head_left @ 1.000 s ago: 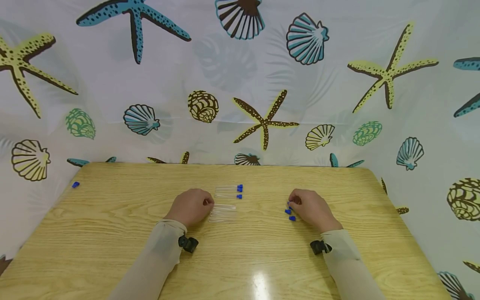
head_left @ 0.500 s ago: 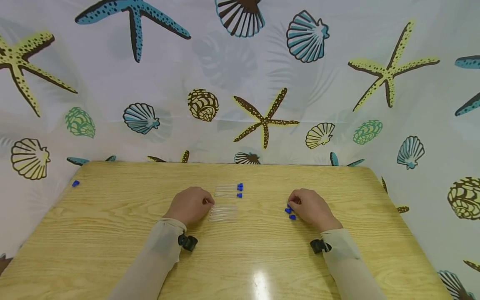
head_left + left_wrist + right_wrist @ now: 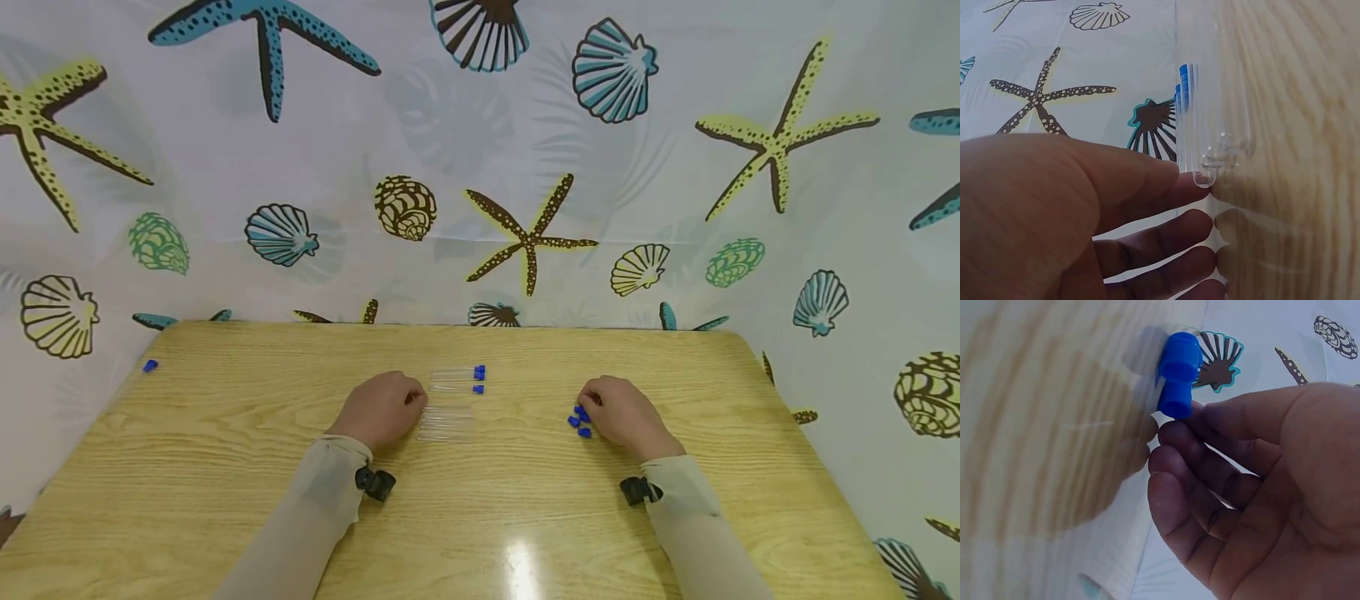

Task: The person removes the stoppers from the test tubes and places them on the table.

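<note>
In the head view my left hand (image 3: 382, 408) is at the left end of a row of clear test tubes (image 3: 446, 425) lying on the table. The left wrist view shows thumb and forefinger pinching the rounded end of one test tube (image 3: 1204, 177); the other fingers are loosely bent. My right hand (image 3: 618, 414) is over a small group of blue caps (image 3: 573, 422). In the right wrist view its thumb and forefinger tips close at the lower blue cap (image 3: 1175, 400). A second cap (image 3: 1180, 356) lies just past it.
Behind the loose row lie several test tubes (image 3: 452, 387) with blue caps (image 3: 479, 373) on their right ends. One lone blue cap (image 3: 151, 365) is at the table's far left edge. A patterned cloth (image 3: 450, 283) hangs behind the wooden table (image 3: 480, 500).
More of the blue caps near my right fingertips shows now, and they sit slightly differently. My left hand stays almost in place. The whole head view has shifted up slightly.
</note>
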`<state>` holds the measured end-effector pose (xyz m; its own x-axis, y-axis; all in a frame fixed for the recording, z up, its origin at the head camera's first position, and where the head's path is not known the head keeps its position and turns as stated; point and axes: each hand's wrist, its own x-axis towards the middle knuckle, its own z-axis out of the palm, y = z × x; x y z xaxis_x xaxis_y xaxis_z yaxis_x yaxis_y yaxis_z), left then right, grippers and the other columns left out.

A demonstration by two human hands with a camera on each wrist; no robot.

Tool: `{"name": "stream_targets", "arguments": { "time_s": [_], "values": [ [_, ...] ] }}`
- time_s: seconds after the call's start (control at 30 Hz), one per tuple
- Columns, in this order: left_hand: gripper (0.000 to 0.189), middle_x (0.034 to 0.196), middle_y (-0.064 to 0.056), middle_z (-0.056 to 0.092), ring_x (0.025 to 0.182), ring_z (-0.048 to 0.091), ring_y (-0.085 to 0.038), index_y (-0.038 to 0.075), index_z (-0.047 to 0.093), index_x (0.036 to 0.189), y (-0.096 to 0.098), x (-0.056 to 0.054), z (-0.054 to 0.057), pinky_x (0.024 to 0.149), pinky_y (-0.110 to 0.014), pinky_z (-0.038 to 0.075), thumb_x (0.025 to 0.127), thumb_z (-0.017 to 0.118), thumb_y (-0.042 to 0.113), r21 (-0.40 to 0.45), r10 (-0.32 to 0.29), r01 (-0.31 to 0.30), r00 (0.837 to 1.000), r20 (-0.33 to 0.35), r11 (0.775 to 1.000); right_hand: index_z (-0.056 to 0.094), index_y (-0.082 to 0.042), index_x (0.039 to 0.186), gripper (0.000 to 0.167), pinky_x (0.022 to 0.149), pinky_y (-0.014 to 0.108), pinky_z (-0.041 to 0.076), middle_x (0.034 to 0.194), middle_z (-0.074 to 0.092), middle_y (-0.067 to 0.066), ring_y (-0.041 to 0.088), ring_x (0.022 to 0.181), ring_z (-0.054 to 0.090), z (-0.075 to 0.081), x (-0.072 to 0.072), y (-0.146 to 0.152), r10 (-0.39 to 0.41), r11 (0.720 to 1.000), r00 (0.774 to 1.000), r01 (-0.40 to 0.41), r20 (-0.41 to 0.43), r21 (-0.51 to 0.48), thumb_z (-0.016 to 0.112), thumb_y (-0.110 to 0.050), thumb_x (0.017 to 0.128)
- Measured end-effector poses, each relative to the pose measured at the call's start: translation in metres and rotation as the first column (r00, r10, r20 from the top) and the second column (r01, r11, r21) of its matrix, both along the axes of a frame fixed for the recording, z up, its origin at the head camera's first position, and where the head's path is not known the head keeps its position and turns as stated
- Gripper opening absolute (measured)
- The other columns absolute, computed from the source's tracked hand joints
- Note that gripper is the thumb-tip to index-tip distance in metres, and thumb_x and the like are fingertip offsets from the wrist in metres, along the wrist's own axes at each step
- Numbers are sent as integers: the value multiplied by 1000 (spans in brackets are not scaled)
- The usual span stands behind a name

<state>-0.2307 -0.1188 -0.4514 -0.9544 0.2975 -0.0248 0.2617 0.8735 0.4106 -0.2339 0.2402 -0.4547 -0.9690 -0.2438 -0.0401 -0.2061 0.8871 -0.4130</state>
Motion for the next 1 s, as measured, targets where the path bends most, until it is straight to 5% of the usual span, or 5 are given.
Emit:
{"name": "stream_targets", "arguments": {
  "time_s": [0.23,0.47,0.83,1.0],
  "values": [
    [25,101,-3,73,90,68,-21,11,79,113,-1,-2,-4,84,-47,57,107,57,20,17,-5,5,1000,17,1000,77,-13,99,20,77,40,55,96,70,1,15,80,63,0,-1,1,-2,1000,1000,2,4,-2,60,-19,106],
    [22,98,-2,71,86,66,-18,12,79,111,0,-3,-5,81,-44,57,105,59,20,29,14,-14,1000,1,999,75,-12,98,17,72,39,52,90,66,0,15,76,59,4,-1,0,-1,1000,999,0,-50,-14,60,-18,104],
    [19,102,-3,70,87,66,-19,13,75,114,2,-5,8,75,-42,57,103,65,25,112,83,-71,990,-111,991,74,-12,107,12,72,35,53,95,66,-1,14,81,60,16,2,-6,10,998,995,-16,-97,-57,66,-18,102],
    [17,99,-2,69,86,66,-18,14,76,113,1,-7,4,76,-42,57,102,67,24,114,77,-66,993,-89,991,75,-12,107,13,73,35,54,95,66,-2,14,82,60,23,5,-9,40,997,992,-47,-116,-59,65,-18,102]
  ]
}}
